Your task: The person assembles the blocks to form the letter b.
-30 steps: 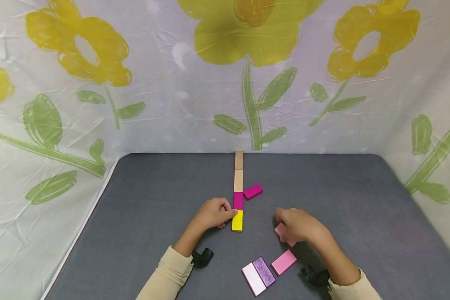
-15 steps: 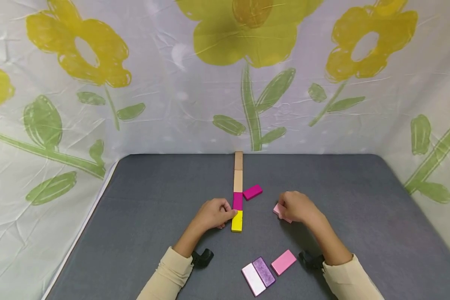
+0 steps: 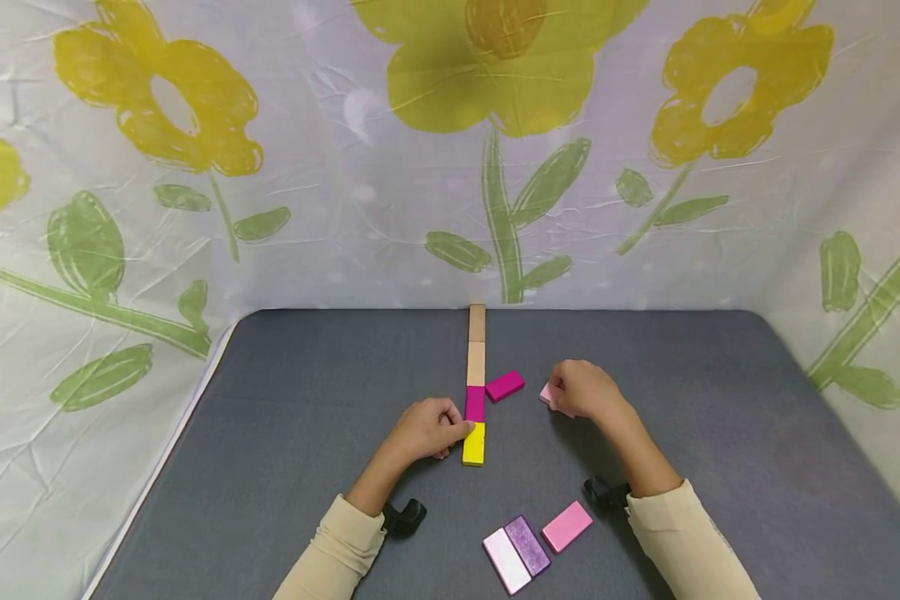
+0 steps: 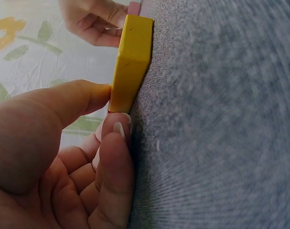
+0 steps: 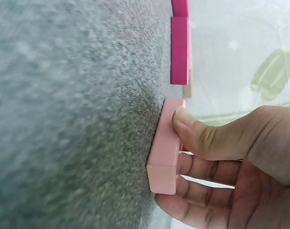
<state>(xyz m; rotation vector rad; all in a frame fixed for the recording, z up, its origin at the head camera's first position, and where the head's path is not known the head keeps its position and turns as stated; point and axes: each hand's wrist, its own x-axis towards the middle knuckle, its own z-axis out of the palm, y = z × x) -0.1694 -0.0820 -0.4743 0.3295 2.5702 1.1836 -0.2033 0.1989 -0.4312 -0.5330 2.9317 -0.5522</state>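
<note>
A straight row runs down the middle of the table: two tan blocks (image 3: pixel 477 343), a magenta block (image 3: pixel 475 403) and a yellow block (image 3: pixel 473 445). My left hand (image 3: pixel 427 428) touches the left side of the row with thumb and fingertips, where magenta and yellow meet; the left wrist view has the thumb on the yellow block (image 4: pixel 133 52). My right hand (image 3: pixel 587 390) pinches a light pink block (image 5: pixel 166 143) low over the cloth or on it. Slanted between them, a second magenta block (image 3: pixel 505 386) has one corner by the row.
Nearer the front edge lie a white-pink block (image 3: pixel 507 561) and a purple block (image 3: pixel 527 546) side by side, with a pink block (image 3: pixel 567 527) to their right. A flower-printed sheet (image 3: pixel 345 208) hangs behind the grey table (image 3: pixel 307 375).
My right hand has moved away from the front blocks, toward the back and slightly left, with the light pink block in its fingers. My left hand has stayed in place.
</note>
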